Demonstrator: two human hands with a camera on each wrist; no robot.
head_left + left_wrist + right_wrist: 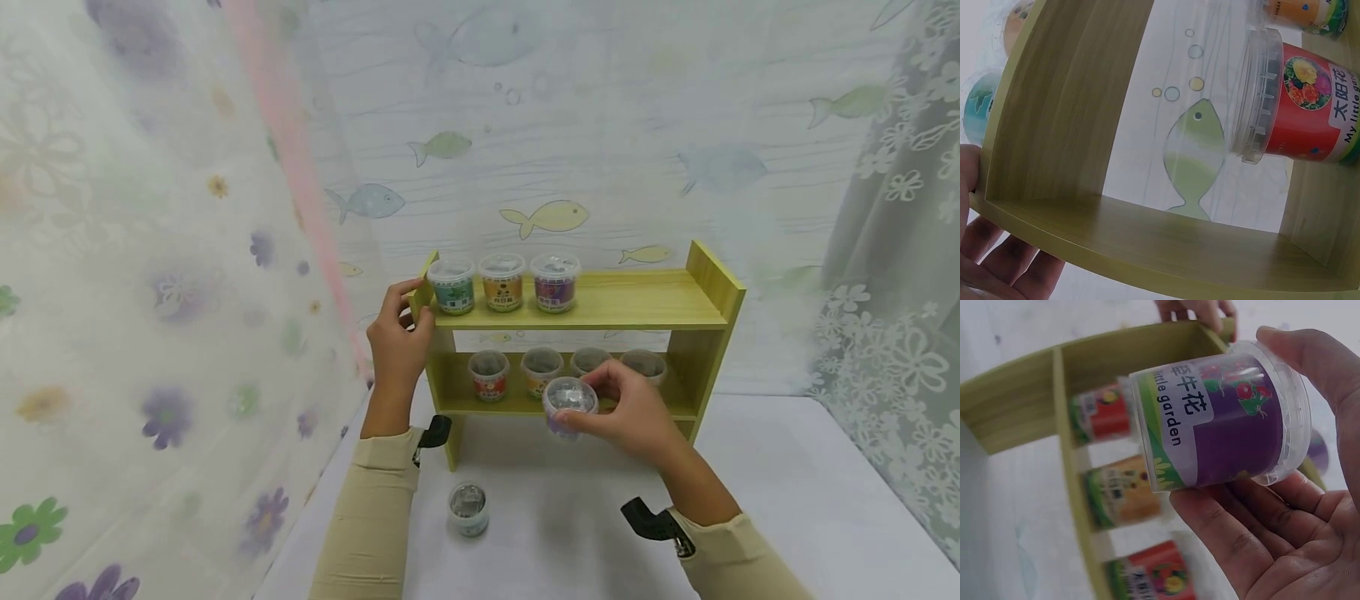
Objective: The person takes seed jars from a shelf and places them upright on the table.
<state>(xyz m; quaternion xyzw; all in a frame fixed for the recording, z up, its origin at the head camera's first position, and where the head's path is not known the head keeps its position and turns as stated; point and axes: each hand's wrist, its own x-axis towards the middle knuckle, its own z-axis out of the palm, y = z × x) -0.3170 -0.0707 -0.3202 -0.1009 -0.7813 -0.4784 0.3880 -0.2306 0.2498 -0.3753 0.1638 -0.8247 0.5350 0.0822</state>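
My right hand (633, 408) holds a lidded plastic tub (1222, 419) with a purple flower label, thumb on one side and fingers on the other. The tub hangs in front of the lower board of a small yellow-green wooden shelf (637, 300). At the shelf's upper left end, my left hand (400, 342) grips the side panel. A teal tub (455, 296), an orange tub (502, 293) and a purple tub (555, 293) stand on the top board. The lower board bears a red tub (1310, 103), an orange tub (538, 382) and others partly behind my right hand.
A pale tub (468, 512) stands on the white tabletop (525, 550), in front of the shelf's left leg. Patterned curtains with fish (555, 217) and flowers (167, 417) hang behind and to the left. A lace curtain (900, 333) hangs at the right.
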